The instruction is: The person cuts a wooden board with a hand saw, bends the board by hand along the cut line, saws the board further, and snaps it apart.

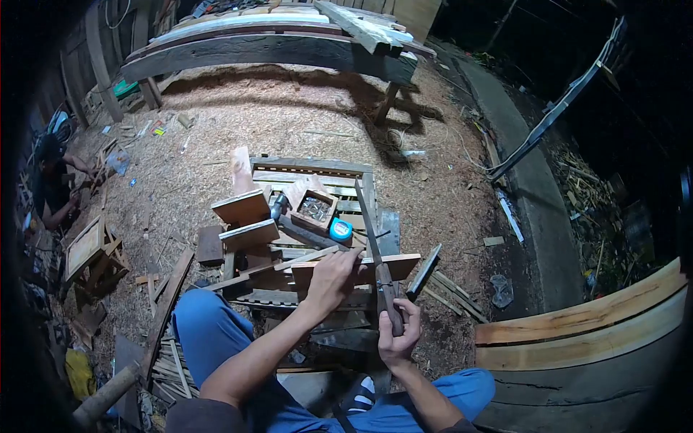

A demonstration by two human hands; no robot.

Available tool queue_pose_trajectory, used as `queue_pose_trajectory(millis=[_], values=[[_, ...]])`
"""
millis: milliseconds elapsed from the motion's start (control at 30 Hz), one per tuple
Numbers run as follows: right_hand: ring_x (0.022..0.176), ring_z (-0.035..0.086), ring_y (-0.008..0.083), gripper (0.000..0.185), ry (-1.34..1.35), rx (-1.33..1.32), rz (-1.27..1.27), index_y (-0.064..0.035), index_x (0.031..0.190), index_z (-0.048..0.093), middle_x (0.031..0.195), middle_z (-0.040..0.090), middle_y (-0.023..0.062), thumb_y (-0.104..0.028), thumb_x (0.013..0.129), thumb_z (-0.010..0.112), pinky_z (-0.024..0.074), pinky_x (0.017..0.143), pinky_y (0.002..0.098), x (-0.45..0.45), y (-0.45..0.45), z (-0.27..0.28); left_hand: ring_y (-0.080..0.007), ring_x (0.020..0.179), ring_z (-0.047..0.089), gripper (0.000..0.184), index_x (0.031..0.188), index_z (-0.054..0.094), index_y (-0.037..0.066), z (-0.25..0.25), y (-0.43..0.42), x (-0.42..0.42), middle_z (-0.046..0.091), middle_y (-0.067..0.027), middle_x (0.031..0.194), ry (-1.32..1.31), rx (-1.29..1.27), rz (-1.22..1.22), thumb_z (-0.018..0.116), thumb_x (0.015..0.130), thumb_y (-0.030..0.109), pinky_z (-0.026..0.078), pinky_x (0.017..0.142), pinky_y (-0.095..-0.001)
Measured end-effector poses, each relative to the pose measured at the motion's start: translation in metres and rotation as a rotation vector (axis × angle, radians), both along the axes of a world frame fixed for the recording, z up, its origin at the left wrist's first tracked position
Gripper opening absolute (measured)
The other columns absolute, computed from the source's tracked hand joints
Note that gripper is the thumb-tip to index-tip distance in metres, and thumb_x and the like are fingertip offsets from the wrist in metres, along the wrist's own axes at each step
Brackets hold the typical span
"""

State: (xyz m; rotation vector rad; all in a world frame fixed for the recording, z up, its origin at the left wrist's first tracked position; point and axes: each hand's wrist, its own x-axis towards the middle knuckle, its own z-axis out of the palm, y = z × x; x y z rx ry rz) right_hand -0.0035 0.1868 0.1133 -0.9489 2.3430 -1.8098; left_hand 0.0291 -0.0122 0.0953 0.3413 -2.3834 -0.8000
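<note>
My right hand point(401, 332) is wrapped round the wooden handle of a handsaw point(369, 227), its long narrow blade pointing away from me. Just left of it, my left hand point(335, 274) grips the top edge of a wooden board point(401, 267) that stands on edge across the slatted bench. The saw crosses over this board; whether its teeth touch the wood, I cannot tell. Beyond my hands lie a blue tape measure point(341, 229), a small wooden box point(315, 208) of metal pieces, and a hammer point(279, 205).
Two short boards point(249, 234) stand at the left of the slatted bench point(366, 172). A large workbench point(267, 52) bearing planks is farther back. Long planks point(577, 325) lie at right. Another person point(58, 180) crouches at far left by a wooden frame point(86, 242). Shavings cover the ground.
</note>
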Motion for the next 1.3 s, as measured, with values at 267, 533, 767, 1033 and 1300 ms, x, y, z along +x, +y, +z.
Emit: queue_pose_trajectory(millis=[267,533,767,1033,1300], values=[[0.082,0.063,0.0155,0.035,0.067,0.021,-0.018,-0.0003,0.125,0.053,0.094,0.065,0.0106,-0.01,0.094,0.066,0.052,0.072,0.0301,0.002,-0.003,-0.001,-0.0381,0.092,0.065,0.03,0.109,0.065,0.005,-0.001,-0.001,0.0,0.068,-0.0165,0.094,0.02,0.026,-0.021,0.069,0.08,0.0,0.049,0.083,-0.0469],[0.081,0.065,0.0186,0.034,-0.029,0.046,-0.06,0.0014,0.123,0.055,0.093,0.065,0.0119,-0.009,0.093,0.065,0.054,0.074,0.0328,0.013,-0.007,0.001,-0.0379,0.091,0.064,0.032,0.106,0.063,0.006,-0.003,-0.002,-0.001,0.067,-0.015,0.091,-0.007,0.014,0.007,0.071,0.075,0.0,0.049,0.08,-0.0459],[0.077,0.074,0.0311,0.029,0.191,0.091,-0.15,-0.0045,0.118,0.063,0.095,0.071,0.0178,-0.008,0.09,0.069,0.0571,0.07,0.0407,0.017,-0.022,0.019,-0.0377,0.092,0.064,0.044,0.111,0.061,0.006,-0.005,-0.006,0.001,0.065,-0.0155,0.092,0.029,0.002,-0.04,0.072,0.069,-0.002,0.048,0.079,-0.0462],[0.081,0.074,0.0333,0.029,0.173,0.111,-0.178,-0.0025,0.116,0.064,0.092,0.072,0.0179,-0.006,0.088,0.069,0.058,0.074,0.041,0.034,-0.007,0.016,-0.0334,0.094,0.065,0.057,0.114,0.058,0.005,-0.009,-0.014,-0.002,0.065,-0.0125,0.095,-0.043,-0.055,-0.049,0.08,0.061,0.001,0.051,0.08,-0.0453],[0.089,0.07,0.0231,0.025,0.032,0.153,-0.138,0.0019,0.112,0.062,0.096,0.069,0.017,-0.004,0.089,0.068,0.056,0.08,0.0364,0.033,0.001,0.012,-0.0377,0.094,0.064,0.052,0.115,0.06,0.006,-0.01,-0.017,0.004,0.066,-0.0151,0.098,0.001,-0.075,-0.117,0.072,0.065,-0.003,0.05,0.08,-0.0475]])
